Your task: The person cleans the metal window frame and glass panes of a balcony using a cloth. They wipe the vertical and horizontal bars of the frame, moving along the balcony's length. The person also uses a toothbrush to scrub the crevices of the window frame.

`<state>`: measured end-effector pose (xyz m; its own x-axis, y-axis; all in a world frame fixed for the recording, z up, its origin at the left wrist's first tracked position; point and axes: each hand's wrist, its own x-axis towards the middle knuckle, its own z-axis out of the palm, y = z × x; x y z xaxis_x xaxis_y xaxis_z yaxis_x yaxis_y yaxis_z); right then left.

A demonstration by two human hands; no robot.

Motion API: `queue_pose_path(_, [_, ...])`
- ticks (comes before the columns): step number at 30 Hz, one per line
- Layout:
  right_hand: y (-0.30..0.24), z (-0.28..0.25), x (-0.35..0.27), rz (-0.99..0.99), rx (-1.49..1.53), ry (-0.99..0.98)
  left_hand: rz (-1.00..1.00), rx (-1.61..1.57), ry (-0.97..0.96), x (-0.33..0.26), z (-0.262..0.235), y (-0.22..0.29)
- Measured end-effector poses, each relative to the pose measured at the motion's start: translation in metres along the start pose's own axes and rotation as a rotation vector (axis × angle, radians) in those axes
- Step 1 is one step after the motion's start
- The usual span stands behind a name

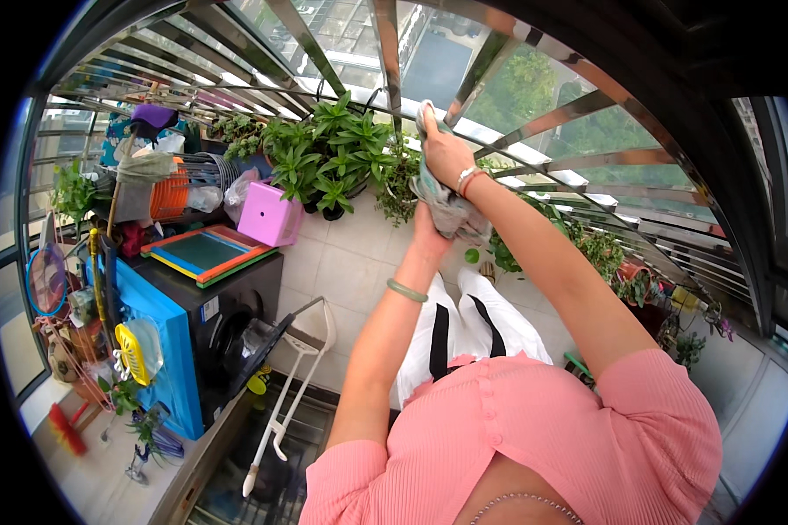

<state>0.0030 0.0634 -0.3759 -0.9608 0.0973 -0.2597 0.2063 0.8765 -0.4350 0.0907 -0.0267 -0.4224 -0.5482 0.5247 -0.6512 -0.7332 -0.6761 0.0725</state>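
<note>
Head view: I see my right hand (446,149) raised to the metal window grille (517,66), fingers closed on a grey-patterned cloth (442,201) and pressing its upper end against a slanted bar. The cloth hangs down from that hand along the wrist, which carries a bracelet. My left hand (429,234) is below it, mostly hidden behind the hanging cloth; I cannot tell whether its fingers are closed or spread. A green bangle (407,290) sits on the left forearm.

Just left of the hands, green potted plants (333,157) stand in a row at the foot of the grille. More plants (604,254) line the sill to the right. A pink box (270,214) rests on the tiled floor (350,262) beside the pots.

Further left, a dark washing machine (228,324) with a blue side panel carries a flat board (206,252) with an orange and green frame. A white mop handle (293,385) leans beside the machine. An orange basket (171,194) sits behind it, near the grille.
</note>
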Motion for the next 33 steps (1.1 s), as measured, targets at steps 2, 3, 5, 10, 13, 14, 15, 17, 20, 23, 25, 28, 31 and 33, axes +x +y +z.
queue_pose_path(2, [-0.003,0.008,0.026,-0.035,0.045,0.055,0.059,0.03,-0.024,0.003,0.004,0.017])
queue_pose_path(3, [-0.005,0.013,0.038,-0.052,0.072,0.082,0.076,-0.009,-0.029,0.006,0.004,0.025])
queue_pose_path(5, [-0.003,0.014,0.041,-0.032,0.045,0.079,0.036,-0.004,-0.055,-0.003,0.023,0.034])
queue_pose_path(10, [0.016,0.005,-0.003,-0.041,-0.076,0.045,-0.042,0.02,0.04,-0.01,0.019,-0.008])
queue_pose_path(13, [0.017,0.003,-0.015,0.021,-0.089,0.032,-0.071,0.008,0.072,-0.02,0.026,-0.011])
queue_pose_path(14, [0.016,0.003,-0.016,0.04,-0.099,0.039,-0.076,0.008,0.076,-0.023,0.03,-0.009])
queue_pose_path(15, [0.012,0.008,-0.011,0.028,-0.069,0.058,-0.054,0.015,0.072,-0.023,0.026,-0.002])
queue_pose_path(17, [0.011,0.009,0.014,0.008,-0.009,0.112,-0.013,0.04,0.053,-0.013,0.027,0.015])
queue_pose_path(20, [0.011,0.004,0.026,-0.071,0.031,0.112,-0.015,0.043,0.0,-0.008,0.03,0.016])
queue_pose_path(23, [0.015,-0.001,0.003,-0.213,-0.141,-0.026,-0.041,-0.034,0.043,-0.007,0.017,-0.009])
queue_pose_path(25, [0.026,-0.001,-0.013,-0.306,-0.187,-0.069,-0.064,-0.095,-0.024,-0.013,0.011,-0.033])
queue_pose_path(28, [0.031,-0.007,-0.015,-0.264,-0.168,-0.118,-0.063,-0.061,0.065,-0.025,0.021,-0.034])
queue_pose_path(31, [0.0,-0.022,-0.005,-0.347,-0.131,-0.075,0.047,-0.044,0.083,-0.034,0.03,-0.015])
queue_pose_path(33, [-0.015,-0.027,0.014,-0.372,-0.133,-0.034,0.102,-0.091,0.006,-0.032,0.032,-0.001])
